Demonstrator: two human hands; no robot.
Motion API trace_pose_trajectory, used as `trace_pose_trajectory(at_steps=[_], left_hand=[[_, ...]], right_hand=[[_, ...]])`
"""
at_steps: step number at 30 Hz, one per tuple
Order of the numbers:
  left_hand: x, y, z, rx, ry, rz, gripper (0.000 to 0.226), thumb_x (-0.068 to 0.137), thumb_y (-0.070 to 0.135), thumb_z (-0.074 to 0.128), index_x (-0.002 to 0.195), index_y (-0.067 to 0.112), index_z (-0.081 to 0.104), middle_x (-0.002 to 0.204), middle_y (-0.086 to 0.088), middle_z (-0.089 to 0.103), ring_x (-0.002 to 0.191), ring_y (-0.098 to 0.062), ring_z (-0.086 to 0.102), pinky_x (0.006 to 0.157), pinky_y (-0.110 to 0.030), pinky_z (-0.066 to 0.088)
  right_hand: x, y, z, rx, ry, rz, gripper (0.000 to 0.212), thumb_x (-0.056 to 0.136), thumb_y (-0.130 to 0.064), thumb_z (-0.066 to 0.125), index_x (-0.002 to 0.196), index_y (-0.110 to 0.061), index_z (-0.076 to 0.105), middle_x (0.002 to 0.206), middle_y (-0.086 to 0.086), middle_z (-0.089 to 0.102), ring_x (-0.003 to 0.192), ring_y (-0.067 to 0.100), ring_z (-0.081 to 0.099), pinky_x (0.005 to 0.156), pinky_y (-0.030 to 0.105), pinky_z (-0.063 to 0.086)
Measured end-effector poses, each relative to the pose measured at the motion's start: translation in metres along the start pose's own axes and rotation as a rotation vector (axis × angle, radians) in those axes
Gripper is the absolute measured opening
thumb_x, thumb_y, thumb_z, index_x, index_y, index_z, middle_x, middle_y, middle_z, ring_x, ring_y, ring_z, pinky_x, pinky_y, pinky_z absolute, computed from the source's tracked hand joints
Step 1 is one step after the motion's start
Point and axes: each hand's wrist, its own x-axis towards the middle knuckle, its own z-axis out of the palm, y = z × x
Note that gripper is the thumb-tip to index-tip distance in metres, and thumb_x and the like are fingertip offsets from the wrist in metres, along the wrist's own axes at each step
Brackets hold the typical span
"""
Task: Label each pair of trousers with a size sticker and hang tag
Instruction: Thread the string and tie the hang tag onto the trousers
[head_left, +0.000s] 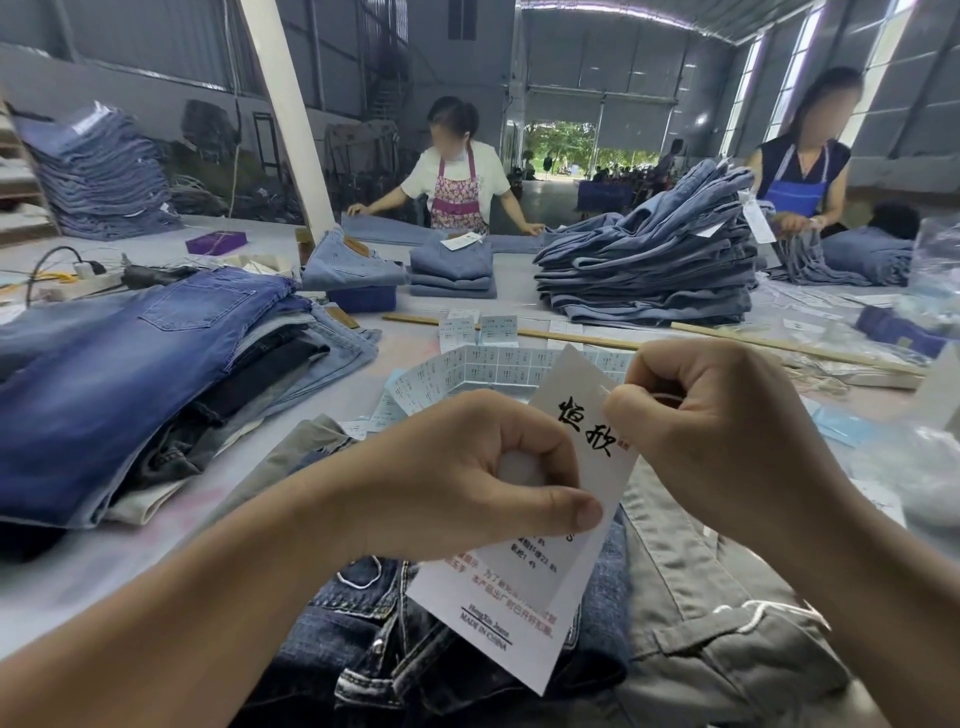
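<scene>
White hang tag (540, 582) pinched by left hand (467, 467); right hand (717, 421) fingers pinch its top edge

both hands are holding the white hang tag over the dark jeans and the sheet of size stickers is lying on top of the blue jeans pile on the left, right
Not quite. The head view shows the sheet of size stickers lying on the table beyond the hands, beside the blue jeans pile, not on it. Left hand and right hand do hold the white hang tag over the dark jeans.

Our left hand (483, 467) covers the middle print of the hang tag (550, 525). The sticker sheets' (498, 364) print is too small for us to read. Both trousers (696, 623) run off the bottom edge. The workers' faces are blurred.
</scene>
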Motion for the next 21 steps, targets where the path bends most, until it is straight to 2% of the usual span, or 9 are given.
trace_pose_trajectory(at_steps=[3,7,12,16,21], left_hand=[[0.0013,0.0009,-0.0006,0.008,0.007,-0.014,0.017,0.087,0.032,0.073,0.078,0.018,0.068,0.059,0.014,0.054,0.051,-0.006,0.045,0.047,-0.018,0.036],[0.0022,0.0020,-0.0001,0.046,0.008,-0.029,0.017,0.087,0.032,0.073,0.077,0.019,0.068,0.059,0.015,0.056,0.050,-0.003,0.047,0.047,-0.016,0.038],[0.0025,0.0038,0.0005,0.076,-0.005,-0.033,0.017,0.088,0.031,0.073,0.073,0.023,0.067,0.059,0.021,0.057,0.050,0.004,0.050,0.048,-0.007,0.035],[0.0026,0.0039,0.0001,0.092,-0.009,-0.042,0.018,0.088,0.035,0.072,0.075,0.023,0.067,0.059,0.018,0.056,0.051,0.003,0.048,0.048,-0.011,0.037],[0.0036,0.0041,-0.0003,0.103,-0.011,-0.049,0.018,0.087,0.037,0.072,0.078,0.022,0.067,0.065,0.006,0.061,0.055,-0.002,0.052,0.049,-0.014,0.040]], right_hand=[[0.0004,-0.0006,-0.0017,-0.009,0.002,-0.006,0.027,0.066,-0.030,0.053,0.054,-0.005,0.051,0.052,0.004,0.047,0.047,0.010,0.039,0.045,0.024,0.034],[0.0005,-0.0017,-0.0035,-0.010,-0.007,0.000,0.027,0.066,-0.029,0.052,0.054,-0.005,0.051,0.045,-0.002,0.042,0.046,0.010,0.039,0.043,0.022,0.033],[0.0003,-0.0021,-0.0065,0.008,-0.029,0.000,0.029,0.067,-0.026,0.052,0.051,-0.002,0.051,0.044,0.000,0.050,0.042,0.007,0.040,0.038,0.016,0.030],[0.0003,-0.0015,-0.0081,0.033,-0.051,0.011,0.032,0.072,-0.022,0.057,0.049,0.000,0.050,0.038,-0.001,0.043,0.036,0.007,0.035,0.035,0.016,0.026],[0.0017,-0.0019,-0.0088,0.042,-0.057,0.027,0.032,0.075,-0.010,0.062,0.048,0.000,0.047,0.034,-0.007,0.037,0.036,0.009,0.032,0.035,0.017,0.025]])
